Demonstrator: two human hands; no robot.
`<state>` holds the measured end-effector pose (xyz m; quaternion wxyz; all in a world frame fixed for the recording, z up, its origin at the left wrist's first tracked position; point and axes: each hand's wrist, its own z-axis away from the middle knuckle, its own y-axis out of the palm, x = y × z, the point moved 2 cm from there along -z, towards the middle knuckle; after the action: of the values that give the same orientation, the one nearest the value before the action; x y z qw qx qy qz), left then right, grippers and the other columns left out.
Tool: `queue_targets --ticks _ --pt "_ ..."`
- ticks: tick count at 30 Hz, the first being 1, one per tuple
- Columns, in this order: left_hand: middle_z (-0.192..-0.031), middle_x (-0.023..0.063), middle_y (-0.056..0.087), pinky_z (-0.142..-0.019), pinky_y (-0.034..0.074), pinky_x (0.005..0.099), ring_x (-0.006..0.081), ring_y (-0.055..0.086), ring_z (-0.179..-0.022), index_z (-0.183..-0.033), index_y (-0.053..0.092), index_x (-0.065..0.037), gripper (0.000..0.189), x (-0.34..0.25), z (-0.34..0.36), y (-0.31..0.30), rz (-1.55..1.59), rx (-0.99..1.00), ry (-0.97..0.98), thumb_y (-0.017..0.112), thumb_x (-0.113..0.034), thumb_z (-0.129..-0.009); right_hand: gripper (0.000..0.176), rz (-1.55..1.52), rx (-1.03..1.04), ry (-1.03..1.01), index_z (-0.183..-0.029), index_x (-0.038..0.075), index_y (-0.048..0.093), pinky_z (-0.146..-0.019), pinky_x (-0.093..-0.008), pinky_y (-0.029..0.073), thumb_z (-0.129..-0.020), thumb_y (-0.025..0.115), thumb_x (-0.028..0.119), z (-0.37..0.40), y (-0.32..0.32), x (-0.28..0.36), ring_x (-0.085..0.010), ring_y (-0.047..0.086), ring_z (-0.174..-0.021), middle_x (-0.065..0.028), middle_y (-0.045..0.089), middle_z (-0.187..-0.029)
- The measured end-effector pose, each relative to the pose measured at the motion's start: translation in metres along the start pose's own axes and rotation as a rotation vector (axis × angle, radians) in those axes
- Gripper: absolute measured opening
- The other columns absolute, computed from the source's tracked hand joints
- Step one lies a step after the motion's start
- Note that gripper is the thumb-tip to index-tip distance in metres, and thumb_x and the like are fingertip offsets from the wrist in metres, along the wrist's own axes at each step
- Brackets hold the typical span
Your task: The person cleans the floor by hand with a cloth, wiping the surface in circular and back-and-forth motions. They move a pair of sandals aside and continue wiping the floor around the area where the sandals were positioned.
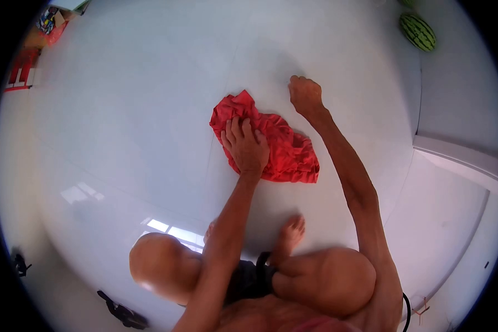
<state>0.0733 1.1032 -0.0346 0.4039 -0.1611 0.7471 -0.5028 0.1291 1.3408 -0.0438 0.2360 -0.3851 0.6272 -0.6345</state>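
Note:
A crumpled red cloth (285,146) lies bunched on the pale floor in front of my feet. My left hand (246,145) rests flat on its left part, palm down, with the fingers spread over the fabric. To the upper right of the cloth and apart from it, my right hand (305,95) is closed in a fist. Nothing sticks out of the fist, and its palm side is hidden from view.
The glossy floor (133,110) mirrors window light. Striped watermelons, one of them whole in view (418,31), lie at the upper right by the wall. A white raised ledge (454,157) runs along the right. A red object (23,69) stands at the far left. Dark footwear (122,311) lies lower left.

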Motion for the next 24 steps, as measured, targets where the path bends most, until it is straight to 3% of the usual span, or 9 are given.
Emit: queue_targets --ticks 5,8,14,17,24 --pt "-0.154 0.0202 0.048 -0.125 0.025 0.0625 0.0410 0.039 -0.148 -0.135 0.059 -0.005 0.043 0.001 0.000 0.000 0.009 0.012 -0.016 0.063 -0.021 -0.096 0.009 0.055 0.030 -0.059 -0.093 0.008 0.065 -0.073 -0.0455 0.060 -0.096 0.070 0.015 -0.010 -0.009 -0.002 -0.0338 0.072 -0.087 -0.0139 0.071 -0.090" --pt "-0.153 0.0202 0.048 -0.125 0.026 0.0624 0.0408 0.039 -0.148 -0.135 0.059 -0.005 0.043 0.000 -0.002 -0.001 0.005 -0.002 0.003 0.063 -0.022 -0.096 0.010 0.163 0.105 -0.122 -0.093 0.008 0.065 -0.072 -0.0456 0.060 -0.097 0.071 0.016 -0.010 -0.007 0.000 -0.0333 0.073 -0.086 -0.0132 0.071 -0.088" --pt "-0.152 0.0203 0.049 -0.124 0.027 0.0625 0.0407 0.040 -0.148 -0.136 0.059 -0.005 0.043 0.000 -0.002 -0.002 0.002 -0.009 -0.002 0.063 -0.021 -0.096 0.010 0.119 0.063 -0.080 -0.092 0.009 0.064 -0.069 -0.0456 0.059 -0.096 0.071 0.015 -0.020 -0.005 -0.005 -0.0332 0.073 -0.081 -0.0131 0.071 -0.085" --pt "-0.151 0.0203 0.050 -0.124 0.027 0.0627 0.0405 0.040 -0.148 -0.135 0.060 -0.004 0.042 0.001 -0.002 -0.001 -0.003 -0.029 0.004 0.063 -0.020 -0.096 0.020 0.182 0.065 -0.178 -0.092 0.007 0.064 -0.067 -0.0433 0.059 -0.102 0.068 0.023 -0.017 -0.007 -0.005 -0.0318 0.073 -0.077 -0.0126 0.071 -0.084" --pt "-0.151 0.0208 0.050 -0.124 0.027 0.0629 0.0408 0.042 -0.146 -0.134 0.061 -0.003 0.042 0.000 -0.003 -0.005 0.014 -0.044 0.010 0.063 -0.020 -0.096 0.014 0.150 0.072 -0.173 -0.090 0.009 0.063 -0.067 -0.0445 0.059 -0.096 0.071 0.017 -0.020 -0.005 -0.006 -0.0324 0.073 -0.078 -0.0127 0.070 -0.082"
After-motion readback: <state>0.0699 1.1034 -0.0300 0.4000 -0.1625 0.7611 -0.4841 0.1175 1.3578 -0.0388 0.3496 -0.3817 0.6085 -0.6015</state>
